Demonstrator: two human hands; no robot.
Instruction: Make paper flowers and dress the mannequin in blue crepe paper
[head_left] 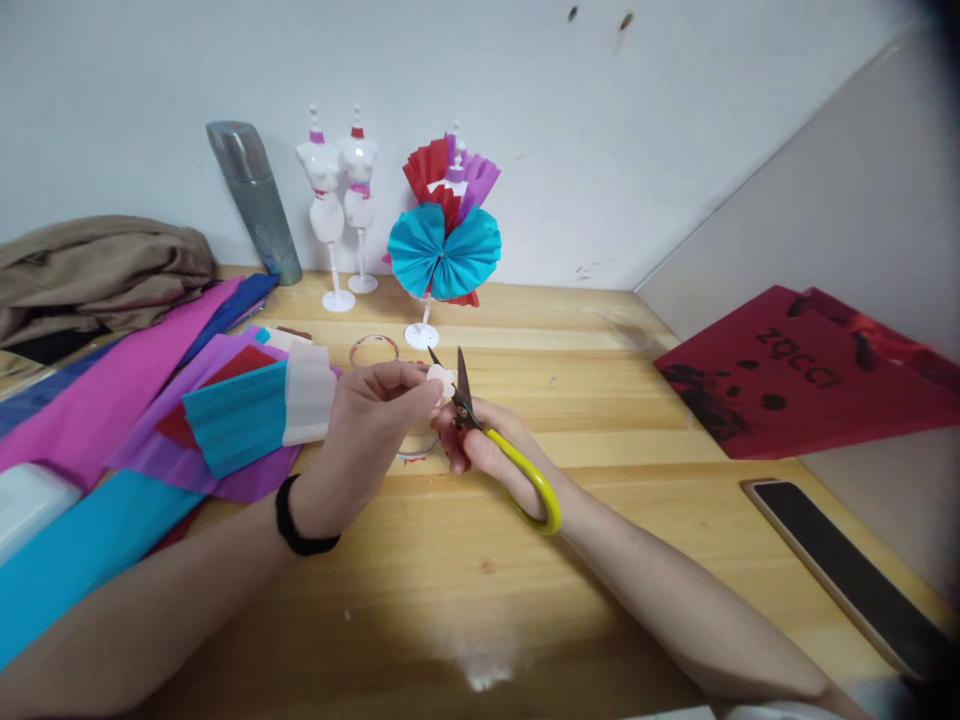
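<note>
Between thumb and fingertips, my left hand (379, 410) pinches a small white rounded paper piece (441, 380) above the middle of the table. My right hand (487, 445) has its fingers in the handles of yellow-handled scissors (517, 462). The dark blades point up and stand apart, right beside the white piece; whether they touch it I cannot tell. Just behind my hands stands a small white mannequin dressed in folded paper, with a blue paper fan bow (445, 250) at its front and red and purple pleats above.
Two bare white mannequins (327, 215) and a grey-green flask (255, 205) stand by the wall. Coloured paper sheets (236, 415) and a brown cloth (105, 270) lie at left. A tape roll (374, 340) is behind my hands. At right are a red bag (806, 370) and a phone (840, 560).
</note>
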